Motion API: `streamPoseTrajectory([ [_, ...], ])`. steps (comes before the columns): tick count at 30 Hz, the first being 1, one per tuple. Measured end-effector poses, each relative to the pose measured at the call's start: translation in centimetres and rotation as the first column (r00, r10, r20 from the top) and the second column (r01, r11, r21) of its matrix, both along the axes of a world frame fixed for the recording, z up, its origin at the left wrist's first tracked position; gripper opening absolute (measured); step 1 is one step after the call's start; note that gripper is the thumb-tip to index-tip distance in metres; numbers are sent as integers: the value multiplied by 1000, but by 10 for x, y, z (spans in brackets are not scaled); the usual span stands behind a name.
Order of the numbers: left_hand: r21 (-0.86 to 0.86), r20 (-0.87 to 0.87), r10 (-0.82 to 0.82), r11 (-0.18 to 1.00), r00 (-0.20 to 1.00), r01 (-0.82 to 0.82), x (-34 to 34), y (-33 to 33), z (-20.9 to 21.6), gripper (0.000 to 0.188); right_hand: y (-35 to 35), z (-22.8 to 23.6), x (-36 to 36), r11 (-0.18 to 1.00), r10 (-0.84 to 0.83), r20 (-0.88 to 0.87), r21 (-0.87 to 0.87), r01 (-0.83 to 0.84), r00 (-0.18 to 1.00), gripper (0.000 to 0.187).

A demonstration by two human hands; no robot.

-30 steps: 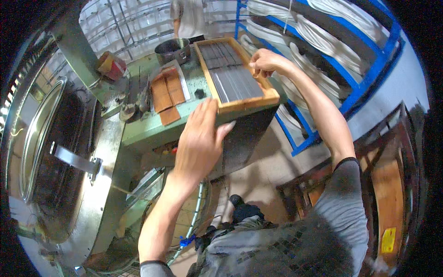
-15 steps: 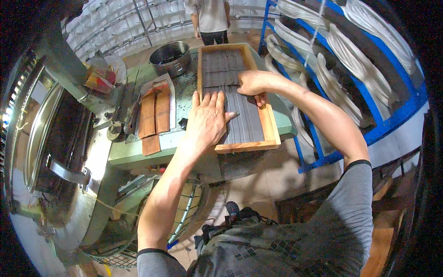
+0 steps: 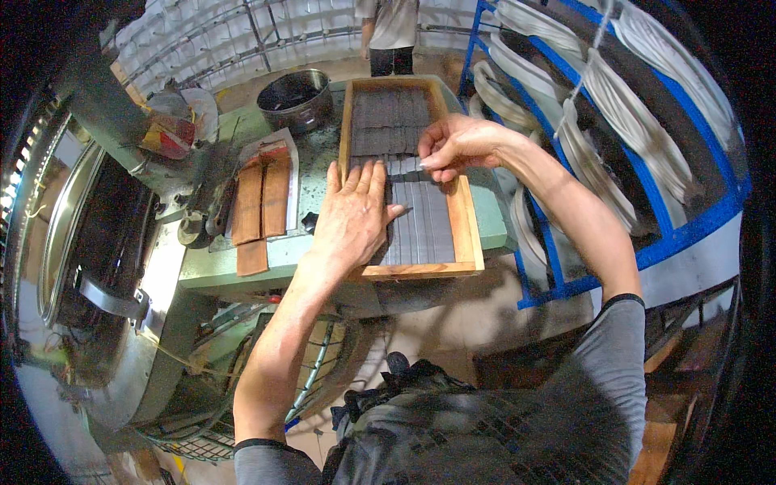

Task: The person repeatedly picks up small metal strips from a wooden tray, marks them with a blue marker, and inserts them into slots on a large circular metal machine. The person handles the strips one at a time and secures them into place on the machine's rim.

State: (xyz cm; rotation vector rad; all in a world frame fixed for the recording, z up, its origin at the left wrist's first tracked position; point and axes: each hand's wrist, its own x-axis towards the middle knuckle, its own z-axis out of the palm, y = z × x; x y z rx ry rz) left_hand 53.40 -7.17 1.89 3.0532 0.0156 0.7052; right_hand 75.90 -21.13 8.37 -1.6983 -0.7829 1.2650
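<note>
Left hand (image 3: 353,217) lies flat with its fingers straight and slightly spread, thumb apart, holding nothing; it crosses the near-left side of a wooden tray (image 3: 466,226), which extends beyond it and to its right. Right hand (image 3: 462,149) hovers over the tray's opposite side, fingers curled, thumb and forefinger drawn together at a pale edge (too small to tell whether they grip it). Grey strips (image 3: 424,222) fill the tray's near half, just right of the left hand, and darker strips (image 3: 392,121) lie beyond both hands. Left of the left hand are a small black knob (image 3: 309,222), close by, and brown slabs (image 3: 262,198); farther beyond stands a metal pot (image 3: 303,120), also on the green table (image 3: 495,214). Right of the right hand, a blue rack (image 3: 675,228) carries white bundles (image 3: 634,133).
</note>
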Motion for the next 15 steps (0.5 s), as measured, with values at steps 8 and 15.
streamPoseTrajectory([
  [8,-202,273,82,979,958,-26,-18,-7,36,44,-11,40,-28,992,-92,207,106,71,974,17],
  [15,-592,488,347,-542,801,596,-124,-70,38,60,-69,30,-194,723,-350,715,617,-311,605,11],
])
